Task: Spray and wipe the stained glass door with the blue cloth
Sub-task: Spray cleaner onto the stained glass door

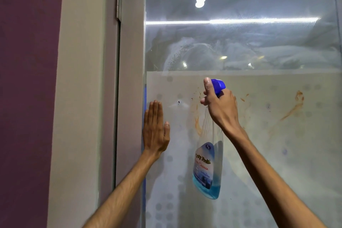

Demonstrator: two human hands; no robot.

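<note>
The glass door [259,153] fills the right of the view, frosted below and clear above. Orange-brown stains [294,109] streak the frosted part, with more smears [198,126] near the middle. My right hand [220,105] grips the neck of a clear spray bottle [208,168] with a blue trigger head [218,85] and a little blue liquid at its bottom; the nozzle points at the glass. My left hand [155,131] lies flat with straight fingers on the glass at the door's left edge. No blue cloth is in view.
The grey door frame [129,98] runs upright left of the glass, with a hinge [118,4] near the top. Beyond it are a pale jamb [79,98] and a purple wall [27,98]. Wipe smears and light reflections show in the clear upper pane.
</note>
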